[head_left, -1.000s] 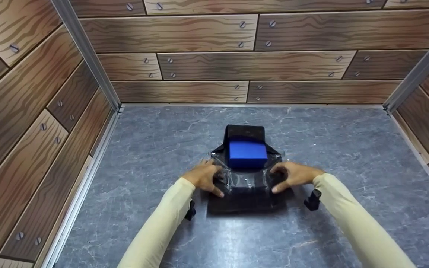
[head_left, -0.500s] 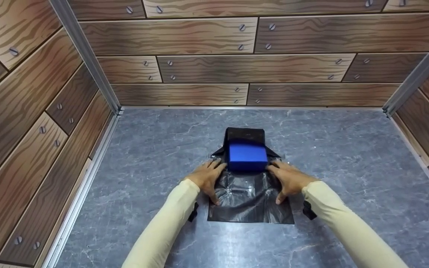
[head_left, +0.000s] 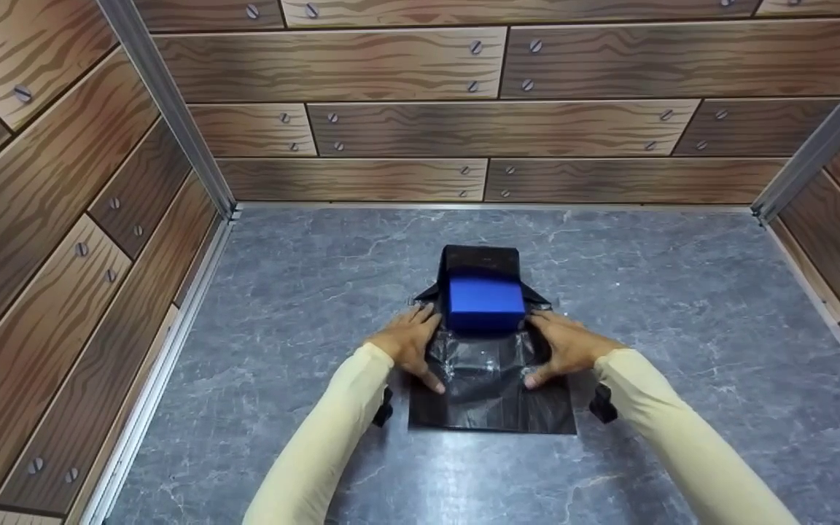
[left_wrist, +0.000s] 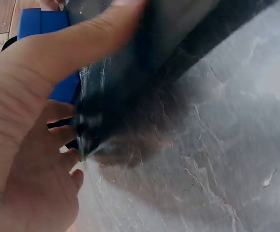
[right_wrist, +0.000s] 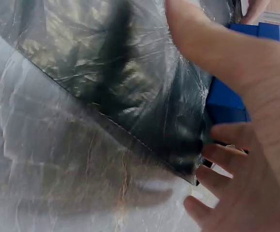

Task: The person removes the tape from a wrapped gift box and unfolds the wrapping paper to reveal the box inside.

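A blue box [head_left: 486,299] sits at the middle of the grey marbled surface. Black plastic sheeting [head_left: 489,408] wraps up its back, over part of its top, and spreads flat and creased in front of it. My left hand [head_left: 407,341] lies at the box's near left corner, fingers spread on the plastic and thumb stretched toward me. Mirroring it on the other side, my right hand [head_left: 569,343] has its fingertips beside the near right corner and its thumb on the sheet. In the right wrist view the plastic [right_wrist: 145,96] shows wrinkled and glossy under the thumb.
Grey marbled floor [head_left: 318,292] surrounds the box on all sides. Plank-patterned walls [head_left: 391,131] stand at the back, left and right, edged by metal strips [head_left: 150,364]. A small black device [head_left: 602,403] is strapped under the right sleeve.
The front of the sheet, bunched up between my hands a second ago, now lies flatter. My fingers spread out beside the box; since half a second ago both thumbs have moved inward over the plastic.
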`<move>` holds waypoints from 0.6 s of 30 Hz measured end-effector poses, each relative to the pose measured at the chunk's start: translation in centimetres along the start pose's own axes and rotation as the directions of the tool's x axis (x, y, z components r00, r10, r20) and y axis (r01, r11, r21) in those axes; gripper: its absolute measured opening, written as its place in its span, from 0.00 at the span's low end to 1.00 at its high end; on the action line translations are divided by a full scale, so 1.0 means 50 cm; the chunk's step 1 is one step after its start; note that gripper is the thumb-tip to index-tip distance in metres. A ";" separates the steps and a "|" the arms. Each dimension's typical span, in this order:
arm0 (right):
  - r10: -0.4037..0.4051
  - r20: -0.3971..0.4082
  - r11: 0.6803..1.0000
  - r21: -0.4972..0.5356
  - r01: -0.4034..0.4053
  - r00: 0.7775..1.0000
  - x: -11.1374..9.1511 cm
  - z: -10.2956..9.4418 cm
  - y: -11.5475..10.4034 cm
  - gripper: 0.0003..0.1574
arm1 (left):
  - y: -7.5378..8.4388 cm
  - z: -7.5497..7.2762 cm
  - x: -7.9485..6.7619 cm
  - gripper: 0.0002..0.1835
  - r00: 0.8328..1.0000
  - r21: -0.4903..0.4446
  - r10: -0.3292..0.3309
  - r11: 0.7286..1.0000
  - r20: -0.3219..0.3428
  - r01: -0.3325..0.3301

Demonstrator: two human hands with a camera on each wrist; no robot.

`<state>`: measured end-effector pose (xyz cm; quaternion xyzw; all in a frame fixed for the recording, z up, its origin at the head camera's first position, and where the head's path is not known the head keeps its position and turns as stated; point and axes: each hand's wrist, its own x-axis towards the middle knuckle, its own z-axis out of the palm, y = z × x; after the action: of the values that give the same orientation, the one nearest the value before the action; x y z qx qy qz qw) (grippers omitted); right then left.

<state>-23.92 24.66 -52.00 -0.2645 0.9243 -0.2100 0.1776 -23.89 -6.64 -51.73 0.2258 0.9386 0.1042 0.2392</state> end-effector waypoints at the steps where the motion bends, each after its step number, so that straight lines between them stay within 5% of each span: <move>1: -0.002 -0.024 1.000 -0.003 0.002 1.000 0.003 0.002 0.001 0.75 | 0.001 0.001 0.003 0.73 1.000 -0.007 0.002 1.000 -0.004 -0.002; 8: -0.007 -0.104 0.999 -0.038 0.003 0.995 0.030 0.005 0.015 0.73 | 0.002 -0.004 0.023 0.72 0.999 0.010 0.020 1.000 -0.050 -0.020; 18: -0.012 -0.103 1.000 0.017 0.013 0.995 0.057 0.005 0.034 0.76 | -0.018 -0.014 0.042 0.70 0.997 -0.023 0.005 1.000 -0.079 -0.007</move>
<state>-26.76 24.29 -53.63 -0.2575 0.9286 -0.2329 0.1309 -26.21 -6.50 -52.22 0.2214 0.9454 0.1248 0.2041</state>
